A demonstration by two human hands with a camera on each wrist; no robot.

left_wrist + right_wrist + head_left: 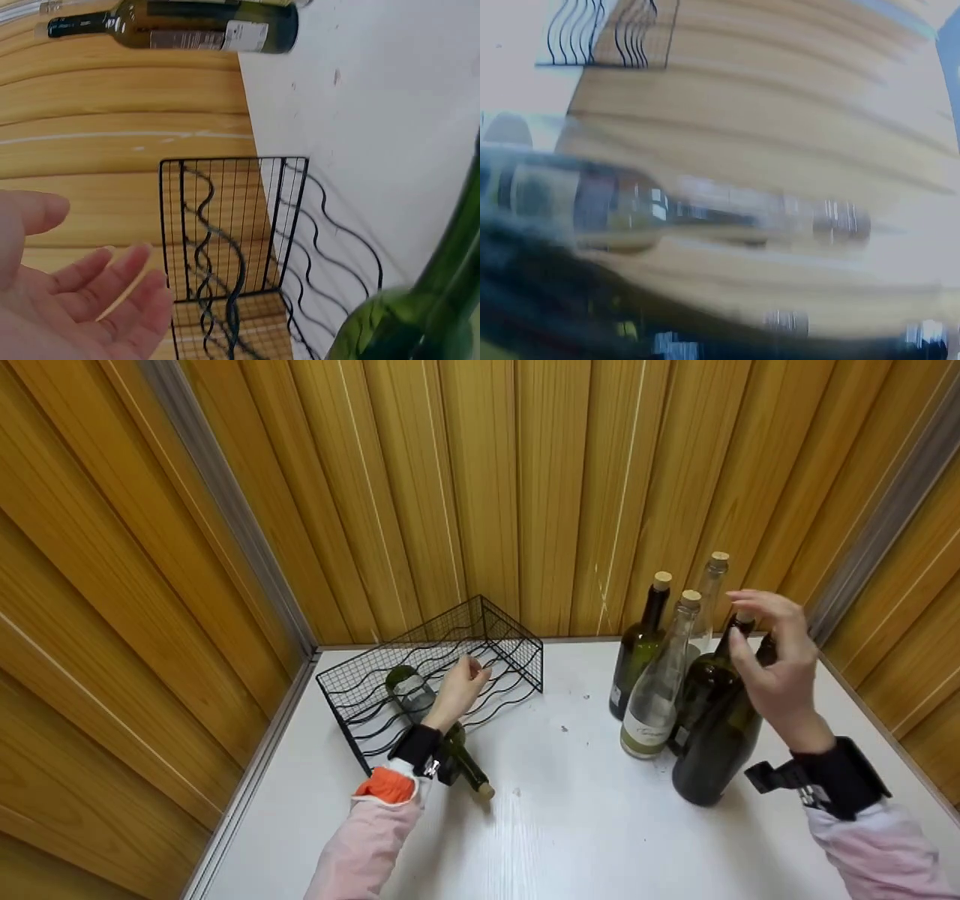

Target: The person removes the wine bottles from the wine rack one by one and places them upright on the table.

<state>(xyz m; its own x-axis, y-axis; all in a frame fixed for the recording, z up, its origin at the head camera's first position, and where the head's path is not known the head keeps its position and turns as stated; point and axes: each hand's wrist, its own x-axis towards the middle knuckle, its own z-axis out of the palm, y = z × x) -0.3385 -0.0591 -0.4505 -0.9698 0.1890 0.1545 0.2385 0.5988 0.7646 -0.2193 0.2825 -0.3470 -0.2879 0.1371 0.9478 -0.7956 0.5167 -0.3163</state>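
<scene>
Above a black wire rack at the left, my left hand hovers with nothing in it. In the left wrist view its fingers are loosely bent and apart from the thumb. A green corked bottle lies in the rack under this hand and wrist, its neck toward the front. My right hand is beside the tops of the bottles at the right, thumb and fingers spread in a curve near a dark bottle's cork. Contact cannot be made out; the right wrist view is blurred and shows no hand clearly.
Several corked bottles stand close together at the right: a dark green one, a clear one with a label, another clear one behind, and a dark one in front. Wood-panelled walls enclose the white table.
</scene>
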